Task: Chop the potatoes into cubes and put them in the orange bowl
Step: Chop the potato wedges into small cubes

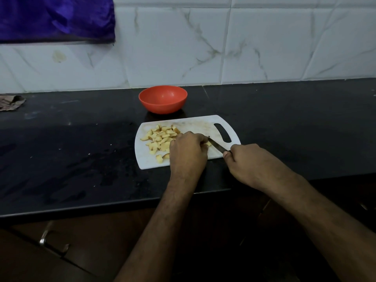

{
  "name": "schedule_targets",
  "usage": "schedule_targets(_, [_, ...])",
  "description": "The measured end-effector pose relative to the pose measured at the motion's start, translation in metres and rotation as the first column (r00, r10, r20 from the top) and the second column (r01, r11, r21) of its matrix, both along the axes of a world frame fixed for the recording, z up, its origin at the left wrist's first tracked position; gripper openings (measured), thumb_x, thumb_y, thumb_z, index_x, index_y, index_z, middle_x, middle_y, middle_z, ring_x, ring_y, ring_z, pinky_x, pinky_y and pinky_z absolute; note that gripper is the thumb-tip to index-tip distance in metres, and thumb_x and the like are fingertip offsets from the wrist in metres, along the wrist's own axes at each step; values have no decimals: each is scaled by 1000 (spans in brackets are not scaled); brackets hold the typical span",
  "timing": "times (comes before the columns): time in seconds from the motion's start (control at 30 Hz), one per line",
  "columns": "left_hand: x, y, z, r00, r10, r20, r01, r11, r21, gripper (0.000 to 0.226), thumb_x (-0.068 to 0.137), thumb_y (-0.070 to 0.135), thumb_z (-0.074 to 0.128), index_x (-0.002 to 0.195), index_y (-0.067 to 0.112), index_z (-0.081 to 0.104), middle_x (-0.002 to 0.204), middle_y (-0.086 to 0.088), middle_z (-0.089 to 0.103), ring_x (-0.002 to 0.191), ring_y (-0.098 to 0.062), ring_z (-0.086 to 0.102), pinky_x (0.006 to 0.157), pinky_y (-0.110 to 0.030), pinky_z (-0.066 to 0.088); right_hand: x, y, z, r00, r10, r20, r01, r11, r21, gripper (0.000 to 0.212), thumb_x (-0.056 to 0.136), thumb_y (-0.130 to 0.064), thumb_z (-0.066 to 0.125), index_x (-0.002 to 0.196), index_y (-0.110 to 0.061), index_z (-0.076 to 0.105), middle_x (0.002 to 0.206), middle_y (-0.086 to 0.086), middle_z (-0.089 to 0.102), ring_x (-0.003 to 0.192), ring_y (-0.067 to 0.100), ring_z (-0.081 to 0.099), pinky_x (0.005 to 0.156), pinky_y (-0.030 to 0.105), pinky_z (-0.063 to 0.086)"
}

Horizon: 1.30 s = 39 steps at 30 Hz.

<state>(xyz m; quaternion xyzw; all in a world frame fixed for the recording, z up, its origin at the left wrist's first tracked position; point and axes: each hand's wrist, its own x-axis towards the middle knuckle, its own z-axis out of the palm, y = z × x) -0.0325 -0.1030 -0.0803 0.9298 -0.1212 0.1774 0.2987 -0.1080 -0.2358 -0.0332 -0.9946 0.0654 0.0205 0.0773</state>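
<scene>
A white cutting board (pixel 200 124) lies on the black counter, and several yellow potato cubes (pixel 159 138) are heaped on its left half. My left hand (pixel 188 150) rests over the board's middle with fingers curled down onto a potato piece (pixel 208 143) that is mostly hidden. My right hand (pixel 251 161) grips the handle of a knife (pixel 217 146), whose blade points left toward the left fingertips. The orange bowl (pixel 162 99) stands just behind the board; nothing shows inside it.
The black counter (pixel 81 149) has wet patches left of the board. A crumpled brown cloth (pixel 11 102) lies at the far left by the tiled wall. A purple fabric (pixel 57 18) hangs at top left. Below the counter edge is a cabinet handle (pixel 53 242).
</scene>
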Motion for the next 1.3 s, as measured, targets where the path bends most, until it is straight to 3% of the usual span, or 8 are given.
schedule_targets(0.23, [-1,-1,1,1000,7,-14,-7,1000,-29,18,91,20,68,106,25,77,101,9,75,99,-17,63,94,-42,50,5,6,9,997,-11,-74,7,998,-64,34,106,-42,31,106,-18,55,88,4,47,85,24,51,78,37,47])
schedule_targets(0.53, [0,-2,3,999,18,-42,-20,999,-44,18,91,19,69,106,26,77,102,10,74,100,-13,61,97,-42,49,17,10,32,979,10,-204,-26,997,-79,38,108,-34,33,128,-10,55,126,16,58,95,25,51,80,31,40])
schedule_targets(0.67, [0,-1,1,999,11,-46,-14,998,-65,18,90,20,70,105,26,78,101,11,75,99,-12,62,97,-42,50,19,12,33,979,18,-204,-33,997,-72,37,108,-34,33,128,-11,55,124,15,58,92,24,48,78,31,38])
schedule_targets(0.8, [-1,-2,-1,1000,23,-12,-24,996,-87,15,88,18,70,98,25,79,96,10,75,94,-14,64,92,-42,51,16,12,22,980,23,-195,-40,996,-84,37,108,-35,31,119,-12,57,107,12,57,88,25,51,76,32,39])
schedule_targets(0.93, [-2,-2,-1,999,42,9,-42,996,-78,13,87,20,69,95,26,79,92,10,75,91,-16,65,90,-43,51,12,13,11,975,20,-220,-38,996,-77,37,109,-37,32,122,-12,55,118,16,58,88,26,48,77,34,40])
schedule_targets(1.07, [-5,-3,2,995,101,26,-101,995,-11,14,92,24,67,102,26,77,96,8,75,99,-17,61,92,-39,48,0,9,8,974,13,-225,-28,997,-66,38,109,-39,32,122,-13,55,97,9,49,86,25,48,77,34,41])
schedule_targets(1.3, [-12,2,7,995,102,-4,-101,995,18,31,89,33,74,119,26,72,108,7,72,109,-16,55,97,-39,44,-9,0,8,987,2,-162,-3,1000,-6,35,107,-47,32,101,-20,54,92,3,58,87,21,59,74,36,49])
